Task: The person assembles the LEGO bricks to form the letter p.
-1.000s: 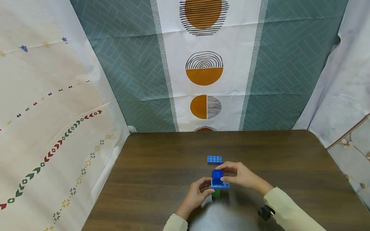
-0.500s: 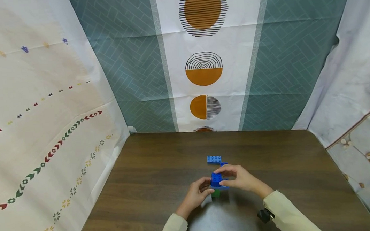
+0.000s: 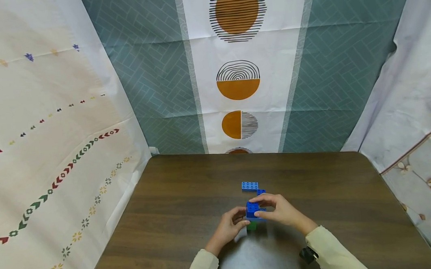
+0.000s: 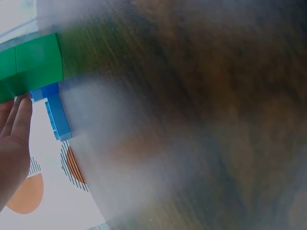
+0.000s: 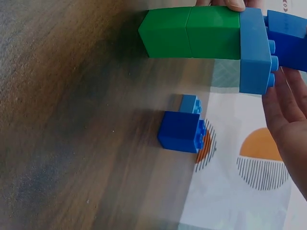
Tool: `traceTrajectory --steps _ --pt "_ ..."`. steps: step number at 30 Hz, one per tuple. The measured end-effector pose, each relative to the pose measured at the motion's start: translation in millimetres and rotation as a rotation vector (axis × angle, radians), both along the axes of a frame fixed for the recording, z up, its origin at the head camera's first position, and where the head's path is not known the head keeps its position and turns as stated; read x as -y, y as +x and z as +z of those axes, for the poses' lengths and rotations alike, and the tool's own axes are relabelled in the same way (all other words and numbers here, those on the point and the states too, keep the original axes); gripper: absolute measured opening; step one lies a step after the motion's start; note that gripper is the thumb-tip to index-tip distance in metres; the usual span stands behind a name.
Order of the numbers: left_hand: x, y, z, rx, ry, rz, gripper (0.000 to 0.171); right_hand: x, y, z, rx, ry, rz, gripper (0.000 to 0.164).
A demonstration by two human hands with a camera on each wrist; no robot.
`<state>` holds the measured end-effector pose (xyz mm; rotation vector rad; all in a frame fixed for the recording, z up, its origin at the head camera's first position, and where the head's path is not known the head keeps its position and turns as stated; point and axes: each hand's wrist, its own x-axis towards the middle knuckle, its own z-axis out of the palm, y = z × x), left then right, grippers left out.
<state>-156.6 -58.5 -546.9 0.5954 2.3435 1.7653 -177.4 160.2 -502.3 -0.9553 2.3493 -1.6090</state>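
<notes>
Centrally, near side of table: stack (image 5: 216, 33), upright, held between both hands. Build, bottom to top: lower green brick (image 5: 165, 33), upper green brick (image 5: 213, 32), pale blue brick (image 5: 254, 50), top brick (image 5: 290, 40) in dark blue. Pale blue brick overhangs the green on the person's right; studs bare at that end, top brick seated over the other. Cannot tell whether the base touches the wood.

Left hand (image 3: 227, 227): fingers curled about the stack's left side, thumb tip against upper green brick just under the pale blue. Right hand (image 3: 278, 210): thumb and forefinger pinch the top brick, remaining fingers bent beside it.

Beyond the stack, on the table (image 3: 189, 192): loose pale blue brick (image 3: 250, 186), eight studs up; loose dark blue brick (image 3: 260, 192) just beside its right end. Any lettering on the studs too small to read.

Sleeves (image 3: 204, 267) pale yellow; black device (image 3: 308, 254) at the right cuff.

Backdrop: teal cloth (image 3: 146, 73) with white centre strip, printed with ochre discs and black lines; left cloth (image 3: 53, 118) cream, rows of small coloured motifs.
</notes>
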Motion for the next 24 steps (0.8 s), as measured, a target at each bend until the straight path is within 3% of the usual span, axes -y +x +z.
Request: traceTrajectory --steps 4,7,17,24 --pt "0 -6.6 -16.5 0.005 -0.018 0.011 0.029 -1 -5.3 -10.6 -0.034 0.009 -0.010 0.034" --pt "1 -9.2 -21.3 -0.001 -0.014 0.008 0.028 -1 -6.8 -11.2 -0.049 0.015 -0.008 0.033" --pt "3 -11.5 -21.8 -0.014 -0.018 -0.004 0.029 1 -8.3 -10.5 -0.037 0.012 -0.034 0.033" --pt "3 -8.9 -24.0 -0.013 0.007 -0.005 0.027 4 -0.3 -15.9 -0.017 -0.007 -0.078 0.034"
